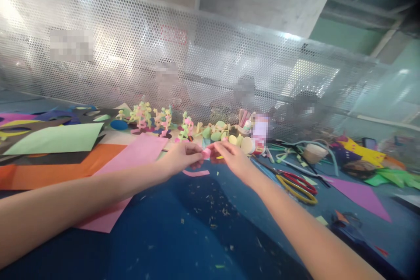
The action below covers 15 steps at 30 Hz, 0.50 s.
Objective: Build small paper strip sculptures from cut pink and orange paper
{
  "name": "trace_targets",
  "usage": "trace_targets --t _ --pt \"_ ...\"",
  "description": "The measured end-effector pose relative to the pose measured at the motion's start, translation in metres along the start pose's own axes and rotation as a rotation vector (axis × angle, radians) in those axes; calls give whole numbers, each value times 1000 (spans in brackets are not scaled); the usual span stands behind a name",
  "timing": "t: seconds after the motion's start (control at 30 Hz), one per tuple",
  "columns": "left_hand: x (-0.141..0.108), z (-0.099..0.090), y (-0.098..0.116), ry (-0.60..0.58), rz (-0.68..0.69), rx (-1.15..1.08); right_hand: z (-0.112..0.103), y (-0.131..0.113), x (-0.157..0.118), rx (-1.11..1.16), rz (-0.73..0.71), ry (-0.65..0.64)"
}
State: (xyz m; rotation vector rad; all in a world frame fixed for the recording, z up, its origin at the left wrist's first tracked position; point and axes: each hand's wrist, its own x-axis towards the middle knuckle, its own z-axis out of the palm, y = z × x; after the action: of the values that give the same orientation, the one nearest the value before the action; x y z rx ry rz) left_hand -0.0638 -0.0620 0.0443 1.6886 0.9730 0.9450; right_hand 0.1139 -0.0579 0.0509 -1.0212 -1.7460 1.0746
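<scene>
Between my two hands is a small pink paper piece (206, 153), slightly blurred. My left hand (184, 155) pinches it from the left with thumb and fingers. My right hand (226, 153) meets its right side with bent, closed fingers; a bit of yellow shows under them, and whether they grip the pink piece is hard to see. A curved pink strip (196, 173) lies on the blue table (157, 227) just below my hands. Behind them stand small pink, yellow and green paper figures (186, 126).
Pink sheets (138, 153), orange paper (105, 157) and a pale green sheet (59, 138) lie left. Red-handled scissors (300, 181) and yellow-handled scissors (297, 192) lie right, near a paper cup (314, 153) and a purple sheet (361, 197). A perforated metal screen (203, 65) stands behind.
</scene>
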Motion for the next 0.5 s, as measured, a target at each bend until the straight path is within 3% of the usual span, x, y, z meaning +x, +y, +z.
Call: trace_targets --t 0.3,0.5 --pt "-1 3 -14 -119 -86 195 -5 13 -3 -11 185 -168" --pt "-1 1 -11 -124 -101 128 -9 20 -1 6 178 -177"
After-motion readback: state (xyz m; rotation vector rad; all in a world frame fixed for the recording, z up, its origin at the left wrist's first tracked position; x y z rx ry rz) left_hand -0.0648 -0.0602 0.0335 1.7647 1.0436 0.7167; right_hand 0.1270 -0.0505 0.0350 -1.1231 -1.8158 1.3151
